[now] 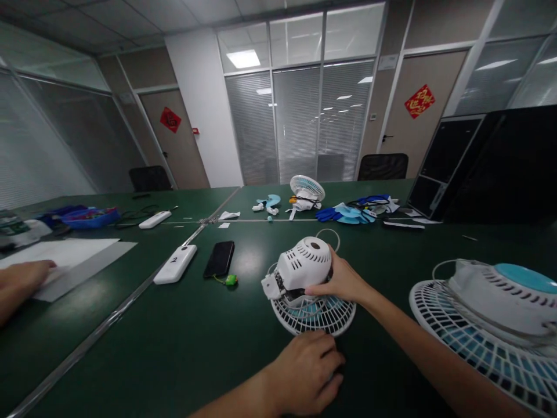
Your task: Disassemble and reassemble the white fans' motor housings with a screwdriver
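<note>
A small white fan [304, 264] lies face down on the green table, its vented motor housing up and its round white grille [319, 319] beneath. My right hand [337, 278] grips the housing from the right, thumb across its lower edge. My left hand [308, 368] is at the grille's near rim with fingers curled; what they hold, if anything, is hidden. A white clip-like part [272, 285] sticks out at the fan's left, and a thin cable [328, 232] loops behind it. To the right lies a larger white fan [491, 296] with a light-blue cap, also face down.
Left of the fan lie a black phone [220, 258] with a green charm [231, 280] and a white power bank [176, 264]. Another person's hand [26, 284] rests on paper. Farther back are another fan [307, 191], blue gloves [335, 213] and a black case [487, 165].
</note>
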The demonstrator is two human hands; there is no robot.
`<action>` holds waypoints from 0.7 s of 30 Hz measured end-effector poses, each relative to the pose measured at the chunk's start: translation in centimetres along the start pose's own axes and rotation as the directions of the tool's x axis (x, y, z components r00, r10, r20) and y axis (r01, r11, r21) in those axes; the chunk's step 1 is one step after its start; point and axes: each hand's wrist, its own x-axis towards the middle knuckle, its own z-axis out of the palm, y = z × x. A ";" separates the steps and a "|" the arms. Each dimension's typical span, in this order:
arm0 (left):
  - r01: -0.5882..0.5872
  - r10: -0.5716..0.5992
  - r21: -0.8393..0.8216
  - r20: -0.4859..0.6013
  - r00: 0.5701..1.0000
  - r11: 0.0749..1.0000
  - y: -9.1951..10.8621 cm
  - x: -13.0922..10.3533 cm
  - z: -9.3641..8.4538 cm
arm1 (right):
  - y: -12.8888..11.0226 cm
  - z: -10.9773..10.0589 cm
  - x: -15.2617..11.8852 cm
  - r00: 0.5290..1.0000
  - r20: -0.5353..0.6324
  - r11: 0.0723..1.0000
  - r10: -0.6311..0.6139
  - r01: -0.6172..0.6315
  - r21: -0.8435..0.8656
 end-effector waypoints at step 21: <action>0.603 -0.608 -0.117 -0.298 0.736 0.789 -7.3 -7.7 -2.0 | -2.7 -1.4 -0.2 0.996 0.016 0.957 -0.088 0.089 -0.277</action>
